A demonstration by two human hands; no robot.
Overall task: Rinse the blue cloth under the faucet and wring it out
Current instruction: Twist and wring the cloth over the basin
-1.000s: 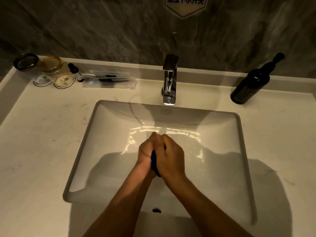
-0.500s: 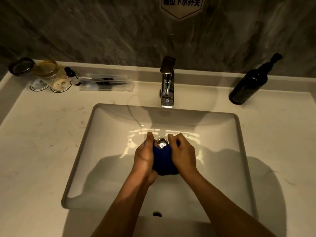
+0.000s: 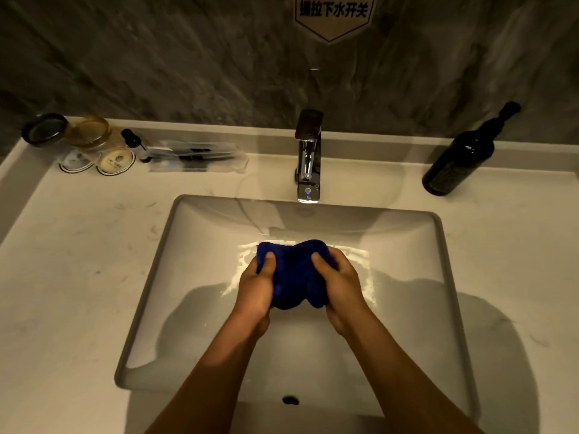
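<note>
The blue cloth (image 3: 294, 274) is bunched between both hands over the middle of the white sink basin (image 3: 194, 277). My left hand (image 3: 255, 288) grips its left side with the thumb on top. On the cloth's right side my right hand (image 3: 340, 285) grips it the same way. The chrome faucet (image 3: 308, 158) stands behind the basin, its spout a little beyond the cloth. I see no water stream from it. The drain is hidden under the cloth.
A dark bottle (image 3: 460, 158) leans at the back right of the counter. At the back left stand a glass jar (image 3: 89, 134), a dark lid (image 3: 45, 128), two round coasters (image 3: 116, 162) and a clear tray of toiletries (image 3: 194, 155). A stone wall rises behind.
The hands were pressed together squeezing the cloth; they have moved apart and the cloth has spread wider between them, now covering the drain.
</note>
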